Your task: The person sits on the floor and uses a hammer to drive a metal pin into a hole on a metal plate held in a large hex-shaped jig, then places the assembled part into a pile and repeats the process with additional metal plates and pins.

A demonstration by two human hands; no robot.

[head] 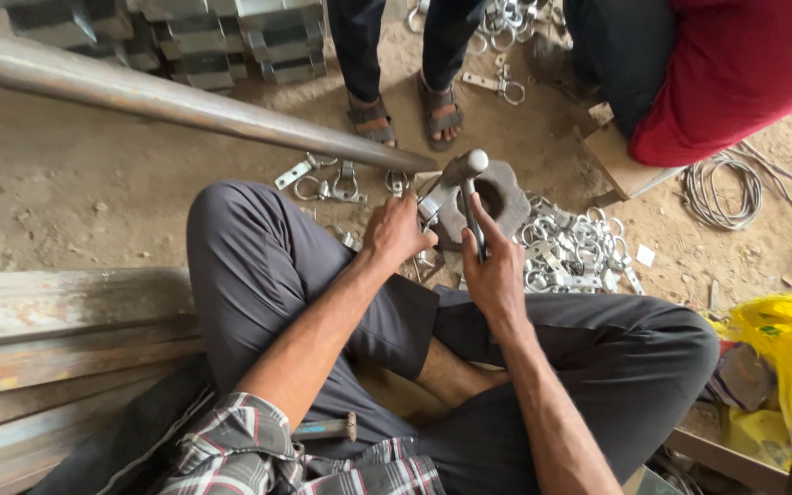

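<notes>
I see right hand (495, 270) clenched on hammer (469, 197), left hand (396, 234) pinching metal clamp piece (430, 205) on iron block (497, 197) at 12 o'clock. Keep fingers clear, strike square.

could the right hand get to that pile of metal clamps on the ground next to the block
Probably yes. The right hand holds the hammer over the round metal block, and the pile of metal clamps lies just beside it on open ground, nothing between. It would need to free itself of the hammer first.
</notes>
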